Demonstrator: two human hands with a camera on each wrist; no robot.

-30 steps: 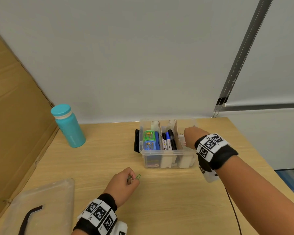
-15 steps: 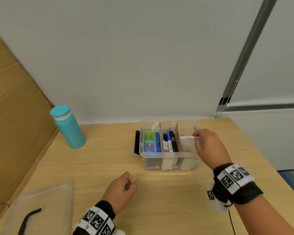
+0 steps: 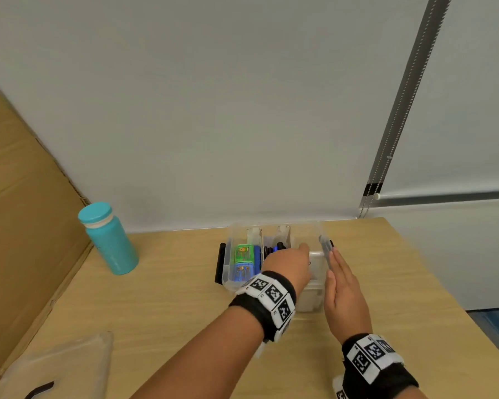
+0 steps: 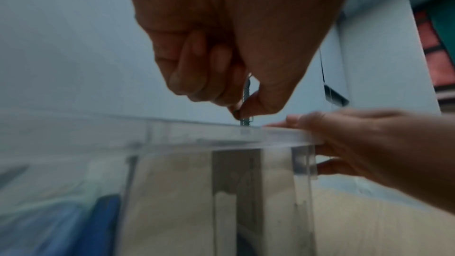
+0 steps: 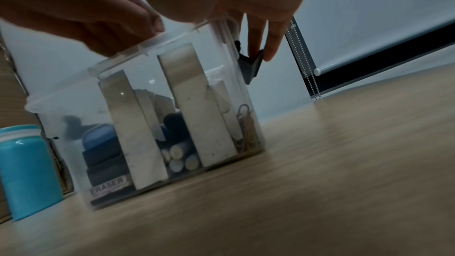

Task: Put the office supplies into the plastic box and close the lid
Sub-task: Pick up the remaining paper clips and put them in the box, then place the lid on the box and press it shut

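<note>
The clear plastic box (image 3: 228, 272) stands open at the back middle of the table, with green and blue erasers (image 3: 244, 262) in its left compartment and markers (image 5: 179, 160) in the middle one. My left hand (image 3: 304, 249) hovers over the right compartment and pinches paper clips (image 4: 246, 92) just above the rim (image 4: 172, 129). More paper clips (image 5: 247, 133) lie at that compartment's bottom. My right hand (image 3: 333, 254) lies flat against the box's right side, its straight fingers (image 5: 253, 46) touching the black latch (image 5: 249, 67). The clear lid (image 3: 55, 367) lies at the front left.
A teal bottle (image 3: 107, 240) stands at the back left beside a brown cardboard sheet (image 3: 18, 214) that leans along the table's left edge. A second black latch (image 3: 220, 263) sticks out on the box's left side. A blind's bead chain (image 5: 302, 61) hangs right of the box.
My left hand has carried the paper clips from the table's front up over the box's right compartment. My right hand has slid from the rim to lie flat on the box's right side.
</note>
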